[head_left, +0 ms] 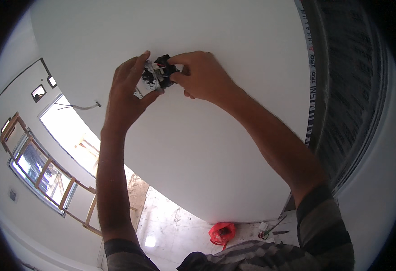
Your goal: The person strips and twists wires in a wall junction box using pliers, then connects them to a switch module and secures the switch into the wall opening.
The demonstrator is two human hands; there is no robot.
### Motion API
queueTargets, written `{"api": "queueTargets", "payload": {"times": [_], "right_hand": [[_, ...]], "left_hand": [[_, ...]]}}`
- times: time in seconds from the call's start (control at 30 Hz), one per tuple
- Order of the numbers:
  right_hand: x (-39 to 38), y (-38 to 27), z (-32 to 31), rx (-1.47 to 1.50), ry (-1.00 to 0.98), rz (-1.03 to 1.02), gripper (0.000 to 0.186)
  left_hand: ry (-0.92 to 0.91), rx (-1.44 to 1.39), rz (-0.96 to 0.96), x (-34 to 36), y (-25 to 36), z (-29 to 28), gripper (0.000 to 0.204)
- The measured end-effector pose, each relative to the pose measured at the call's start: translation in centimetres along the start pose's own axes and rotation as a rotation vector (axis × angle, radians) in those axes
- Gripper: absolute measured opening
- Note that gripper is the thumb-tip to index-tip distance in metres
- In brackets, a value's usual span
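Note:
In front of a white wall (216,149), both hands are raised and close together on a small black-and-white electrical fitting (164,72). A bit of red, perhaps a wire, shows among its dark parts. My left hand (128,83) grips the fitting's pale left side, with the thumb below and the fingers above. From the right, my right hand (202,74) pinches its black part between thumb and bent fingers. The fingers hide some of the fitting, and I cannot tell whether it touches the wall.
Loose wires (87,107) stick out at the left, near a bright doorway (67,131). A wooden ladder (49,167) stands by a window. On the tiled floor (166,226) lie a red plastic bag (222,234) and several small tools (265,234). A dark panel (349,90) rises at the right.

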State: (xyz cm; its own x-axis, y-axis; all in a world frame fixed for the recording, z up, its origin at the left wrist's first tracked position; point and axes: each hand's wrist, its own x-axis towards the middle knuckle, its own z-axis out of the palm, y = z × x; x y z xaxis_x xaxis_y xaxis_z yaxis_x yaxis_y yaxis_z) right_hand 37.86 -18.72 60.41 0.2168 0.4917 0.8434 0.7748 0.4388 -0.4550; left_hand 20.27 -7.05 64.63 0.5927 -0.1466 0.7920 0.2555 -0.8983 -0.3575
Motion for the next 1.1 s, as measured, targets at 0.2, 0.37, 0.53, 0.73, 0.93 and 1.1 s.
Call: {"api": "queueTargets", "payload": {"times": [0.2,0.37,0.53,0.73,0.93,1.1], "right_hand": [[-2.1,-1.6,-0.5,0.310,-0.093,0.309,0.026],[-1.3,-0.6,2.0,0.151,-0.010,0.165,0.016],[-0.9,1.3,4.3,-0.100,0.218,-0.051,0.017],[-0.6,1.3,4.0,0.185,0.100,0.070,0.019],[-0.3,0.4,3.0,0.229,-0.038,0.190,0.020],[-0.9,-0.3,1.6,0.264,-0.087,0.260,0.020]], "left_hand": [[0.083,-0.071,-0.041,-1.3,-0.6,1.5,0.090],[0.093,-0.100,-0.044,-0.8,-0.7,1.3,0.087],[0.044,-0.112,-0.063,0.2,-0.7,0.4,0.087],[0.029,-0.126,-0.100,0.4,-0.6,0.3,0.089],[0.027,-0.065,-0.007,0.6,-0.5,0.5,0.089],[0.064,-0.028,0.017,0.6,0.5,0.5,0.090]]}}
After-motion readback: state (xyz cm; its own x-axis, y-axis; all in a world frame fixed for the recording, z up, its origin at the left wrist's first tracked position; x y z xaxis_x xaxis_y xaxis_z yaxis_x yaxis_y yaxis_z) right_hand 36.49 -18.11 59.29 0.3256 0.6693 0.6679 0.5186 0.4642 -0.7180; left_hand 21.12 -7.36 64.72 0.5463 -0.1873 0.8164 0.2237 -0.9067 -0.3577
